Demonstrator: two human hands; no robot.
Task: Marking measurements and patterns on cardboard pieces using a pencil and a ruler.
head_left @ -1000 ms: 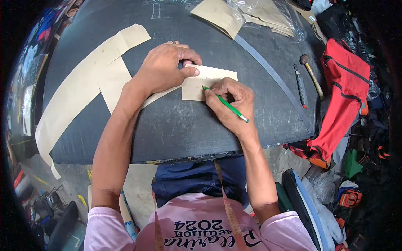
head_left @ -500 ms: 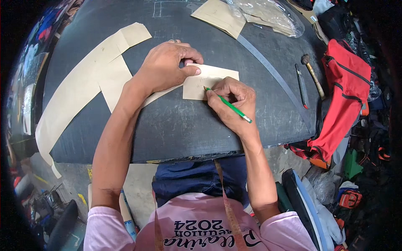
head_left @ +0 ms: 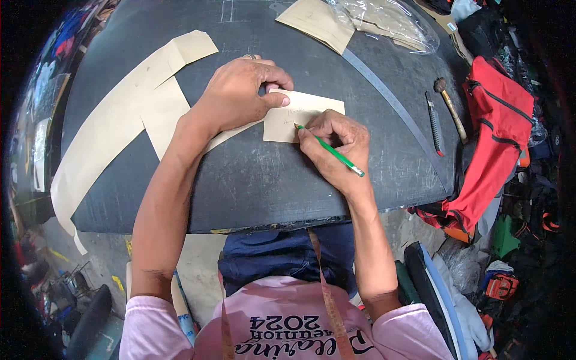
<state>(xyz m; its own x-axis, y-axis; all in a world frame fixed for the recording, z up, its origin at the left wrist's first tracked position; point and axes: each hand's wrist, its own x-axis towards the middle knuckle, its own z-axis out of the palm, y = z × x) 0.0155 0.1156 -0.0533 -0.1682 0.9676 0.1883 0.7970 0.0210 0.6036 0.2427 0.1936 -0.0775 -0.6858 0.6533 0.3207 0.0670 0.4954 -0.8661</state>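
A small tan paper piece (head_left: 278, 127) with faint pencil marks lies on the dark tabletop (head_left: 258, 186). My left hand (head_left: 240, 93) holds its upper left corner, the thumb pressed on top and the fingers curled. A green pencil (head_left: 339, 156) is pinched in my right hand (head_left: 339, 144), its tip touching the paper below the marks. The right hand covers the lower right part of the piece. Left of my hands spreads a large curved paper pattern (head_left: 114, 138) with a cross arm. A narrow paper strip (head_left: 231, 137) runs out from under my left wrist.
A long metal ruler (head_left: 393, 102) lies to the right, partly under folded paper (head_left: 318, 24) and a clear plastic bag (head_left: 393, 21). Near the right edge are a cutter knife (head_left: 433, 126), a hammer (head_left: 451, 111) and a red zippered bag (head_left: 498, 132). A tape measure (head_left: 327, 288) hangs down my front.
The pencil stays on the paper with only slight movement, and my left hand keeps its hold. The whole view has shifted a little.
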